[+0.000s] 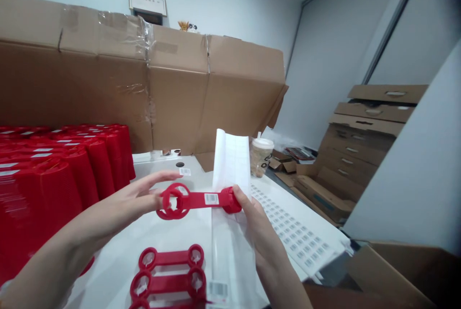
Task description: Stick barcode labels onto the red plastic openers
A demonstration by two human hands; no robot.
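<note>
A red plastic bar with round ends (196,200) is held level above the table between both hands. My left hand (140,197) pinches the ring at its left end, with the index finger stretched out and a small white barcode label (185,172) on that fingertip. My right hand (255,215) grips the round right end, thumb on top. Another barcode label (211,199) lies on the middle of the bar. Below, several similar red bars (167,282) lie in a row on the white table (115,246). A whitish strip of backing paper (233,157) runs behind and under the right hand.
Stacks of red pieces (68,184) with white labels stand at the left. Barcode label sheets (298,237) cover the table's right side, near a lidded drink cup (261,157). Large cardboard (176,92) walls the back. Cardboard boxes (360,141) are piled at the right.
</note>
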